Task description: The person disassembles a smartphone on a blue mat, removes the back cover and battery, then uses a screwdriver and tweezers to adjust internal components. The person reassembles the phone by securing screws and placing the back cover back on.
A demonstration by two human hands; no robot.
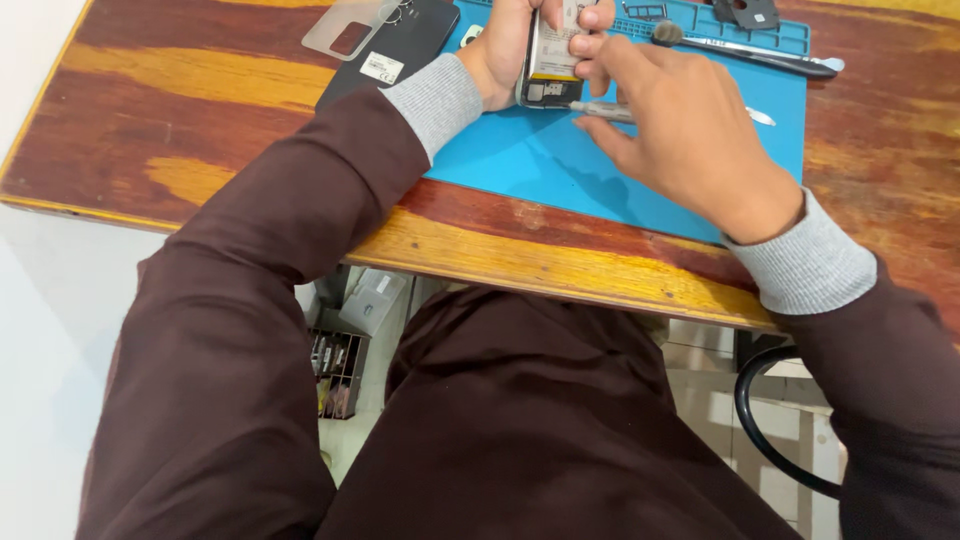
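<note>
Your left hand (505, 45) grips one opened phone (552, 52) upright over the blue repair mat (540, 160); your right hand (675, 125) pinches one slim screwdriver (603, 110) just below it. One black back cover (395, 45) lies left on the wooden table (180, 130), tiled floor beneath

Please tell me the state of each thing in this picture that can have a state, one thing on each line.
Opened phone: back off, insides showing, held upright over the mat.
Left hand: closed around the phone.
Right hand: gripping a thin metal tool, fingers touching the phone.
Black back cover: removed, lying flat on the table.
Clear phone case: empty, resting on the cover.
Blue mat: spread flat.
</note>
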